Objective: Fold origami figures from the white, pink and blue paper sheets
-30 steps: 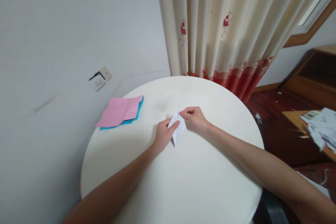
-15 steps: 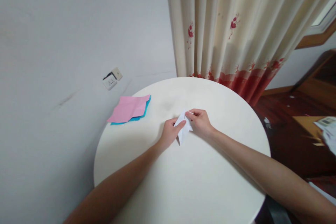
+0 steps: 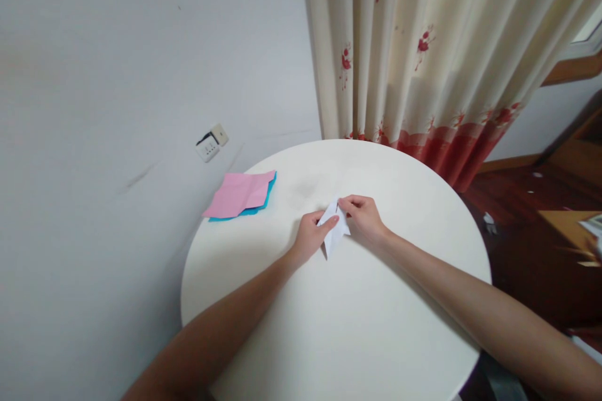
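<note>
A small folded white paper point(image 3: 335, 236) lies near the middle of a round white table point(image 3: 357, 326). My left hand point(image 3: 310, 239) rests on the table and pinches the paper's left edge with thumb and forefinger. Across from it, my right hand point(image 3: 364, 220) grips the paper's upper right corner with its fingertips. Both hands hold the paper low against the tabletop, and part of it is hidden behind my fingers.
A pink sheet point(image 3: 237, 194) lies over a blue sheet point(image 3: 263, 199) at the table's far left edge. A grey wall with a socket point(image 3: 211, 143) stands left, a flowered curtain point(image 3: 423, 56) behind. Wooden furniture point(image 3: 571, 225) stands at the right.
The view has drifted, so the table and papers sit further right in the picture. My hands keep the same hold on the white paper, with only small finger shifts.
</note>
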Available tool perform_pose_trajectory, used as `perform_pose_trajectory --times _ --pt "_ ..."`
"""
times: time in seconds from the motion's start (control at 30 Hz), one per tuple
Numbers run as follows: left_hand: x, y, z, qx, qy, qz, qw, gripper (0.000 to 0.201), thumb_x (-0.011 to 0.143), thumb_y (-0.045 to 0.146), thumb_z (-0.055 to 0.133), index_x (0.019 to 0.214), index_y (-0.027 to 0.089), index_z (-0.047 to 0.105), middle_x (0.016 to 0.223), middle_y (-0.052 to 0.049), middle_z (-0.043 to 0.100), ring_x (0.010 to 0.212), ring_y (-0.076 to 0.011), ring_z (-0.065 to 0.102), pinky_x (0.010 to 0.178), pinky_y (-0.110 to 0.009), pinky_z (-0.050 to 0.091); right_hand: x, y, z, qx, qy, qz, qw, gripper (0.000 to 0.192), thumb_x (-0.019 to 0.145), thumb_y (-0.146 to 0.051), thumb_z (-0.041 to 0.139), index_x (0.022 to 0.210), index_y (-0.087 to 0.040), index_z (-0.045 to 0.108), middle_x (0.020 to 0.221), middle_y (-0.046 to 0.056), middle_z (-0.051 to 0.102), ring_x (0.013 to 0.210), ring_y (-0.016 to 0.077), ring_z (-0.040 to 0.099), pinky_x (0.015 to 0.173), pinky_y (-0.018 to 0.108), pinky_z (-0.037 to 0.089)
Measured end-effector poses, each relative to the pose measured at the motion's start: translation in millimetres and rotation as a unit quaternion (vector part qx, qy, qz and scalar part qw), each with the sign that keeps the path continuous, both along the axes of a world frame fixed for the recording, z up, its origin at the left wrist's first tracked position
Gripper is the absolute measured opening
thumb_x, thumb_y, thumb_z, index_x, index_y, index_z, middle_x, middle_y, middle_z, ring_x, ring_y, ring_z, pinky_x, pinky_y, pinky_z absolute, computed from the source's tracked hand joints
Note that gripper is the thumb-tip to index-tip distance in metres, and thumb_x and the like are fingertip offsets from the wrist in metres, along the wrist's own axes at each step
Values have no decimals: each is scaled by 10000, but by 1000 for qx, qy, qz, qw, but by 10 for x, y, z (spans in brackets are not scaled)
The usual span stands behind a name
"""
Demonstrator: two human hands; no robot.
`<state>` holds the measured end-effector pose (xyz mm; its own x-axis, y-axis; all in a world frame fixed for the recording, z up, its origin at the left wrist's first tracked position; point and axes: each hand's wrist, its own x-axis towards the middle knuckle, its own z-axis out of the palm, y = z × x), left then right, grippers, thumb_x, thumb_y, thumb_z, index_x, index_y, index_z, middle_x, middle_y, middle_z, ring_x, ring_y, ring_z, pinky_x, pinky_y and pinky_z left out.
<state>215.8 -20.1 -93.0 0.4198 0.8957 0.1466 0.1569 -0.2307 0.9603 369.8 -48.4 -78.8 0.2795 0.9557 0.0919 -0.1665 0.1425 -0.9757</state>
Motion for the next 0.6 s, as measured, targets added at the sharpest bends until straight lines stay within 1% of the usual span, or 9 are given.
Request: perform_pose_trajectory --times 0.1,0.17,0.23,0.3,0.37,0.47,0.53,0.6 --pt "-2 -6 -2 -6 0 -10 1000 375 768 480 688 754 106 709 686 -20 638 623 -141 524 578 -233 379 -32 -5 -15 6 6 -20 1000 347 653 -497 748 644 -153 699 628 36 652 576 149 520 579 291 406" --pt "-8 -9 -3 -8 -4 -4 1000 374 766 478 691 757 104 708 683 -19 636 618 -138 518 568 -231 371 -44 -5 -19 -2 30 -19 999 416 690 -565 702 647 -151 694 637 53 654 576 159 534 579 299 416" --pt "-20 -12 -1 -10 -19 13 1000 377 763 483 694 765 106 708 691 -18 638 616 -136 515 564 -229 364 -50 -10 -13 -16 62 2 998 509 740 -648 620 667 -148 689 680 79 667 595 169 558 594 308 437" --pt "-37 -11 5 -14 -40 34 999 387 763 494 690 793 108 711 712 -19 645 622 -136 519 566 -231 367 -57 -24 -4 -25 69 33 997 544 755 -682 588 693 -150 684 708 83 670 614 168 568 597 304 443" --pt "-58 -5 13 -14 -58 55 997 391 768 500 684 803 111 707 713 -17 641 625 -135 519 569 -231 369 -73 -42 -4 -25 31 53 998 502 709 -653 664 699 -152 684 689 60 659 611 155 552 580 284 423" --pt "-83 14 22 -12 -70 77 995 384 772 501 683 784 117 689 681 -4 614 617 -124 503 565 -227 362 -108 -57 -29 -23 -25 69 997 427 609 -557 778 692 -147 694 655 37 655 598 141 531 569 269 399" --pt "-90 29 27 -10 -74 84 994 399 789 518 659 755 121 671 651 4 591 599 -116 486 551 -224 352 -118 -54 -47 -18 -30 67 997 392 579 -512 795 674 -146 693 642 35 658 591 142 535 574 273 404" --pt "-91 42 30 -6 -74 83 994 429 811 547 617 720 129 649 620 8 568 582 -115 478 535 -223 350 -104 -43 -54 -6 -30 44 999 353 582 -482 787 646 -150 685 626 35 656 585 144 541 581 279 414"
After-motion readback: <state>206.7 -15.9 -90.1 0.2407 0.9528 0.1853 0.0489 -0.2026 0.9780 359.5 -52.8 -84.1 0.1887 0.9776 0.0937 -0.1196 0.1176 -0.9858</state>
